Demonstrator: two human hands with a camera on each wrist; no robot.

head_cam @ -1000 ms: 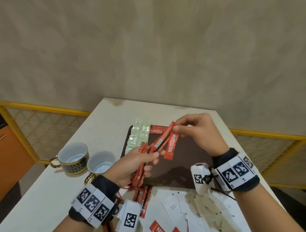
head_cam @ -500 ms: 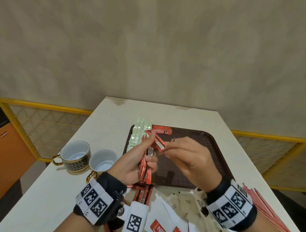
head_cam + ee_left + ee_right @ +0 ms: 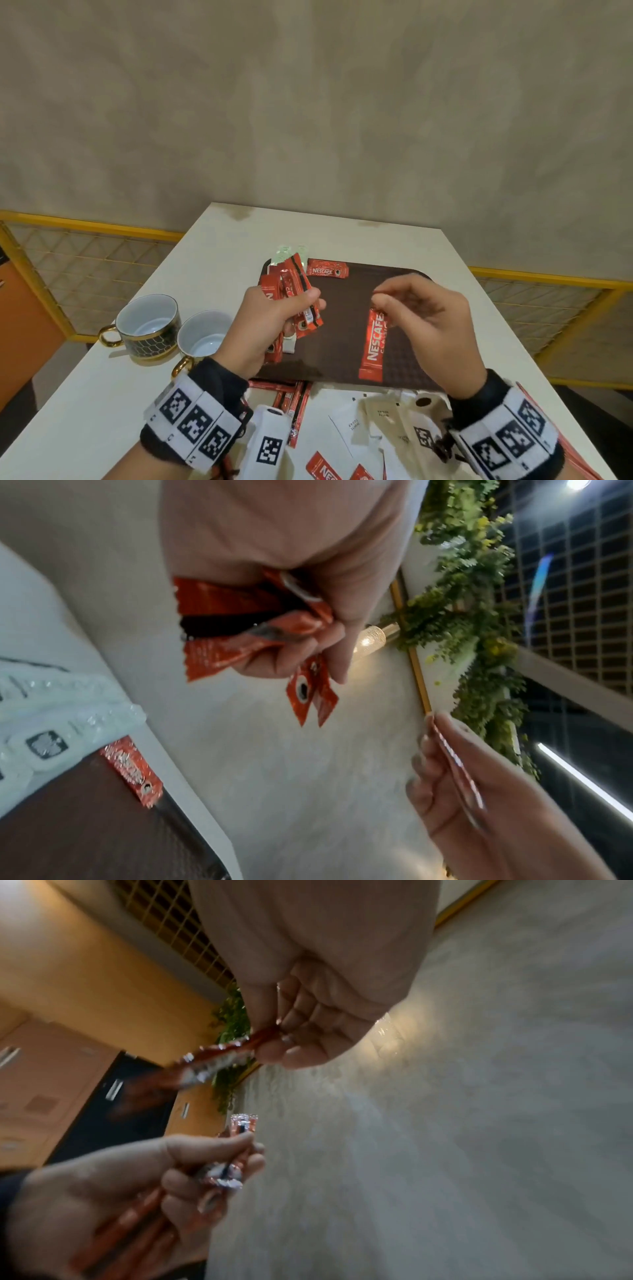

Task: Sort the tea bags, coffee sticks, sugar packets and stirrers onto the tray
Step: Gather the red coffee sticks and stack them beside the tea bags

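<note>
Head view: left hand [image 3: 274,318] grips a bundle of coffee sticks [image 3: 294,291] over the tray [image 3: 342,342]; right hand [image 3: 421,315] pinches one stick [image 3: 373,342] by its top end. Only the left wrist view shows wrapped stirrers [image 3: 68,710] beside a stick lying on the tray [image 3: 131,771]. Two cups [image 3: 147,325] stand left on the tabletop [image 3: 212,246]; sugar packets [image 3: 359,425] lie nearer.

head cam's looking down over the tray [image 3: 394,284] from above, wrist cams are peering up close, each catching both hands

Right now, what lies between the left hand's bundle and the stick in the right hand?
In the head view, only bare tray shows between the bundle and the stick.
</note>
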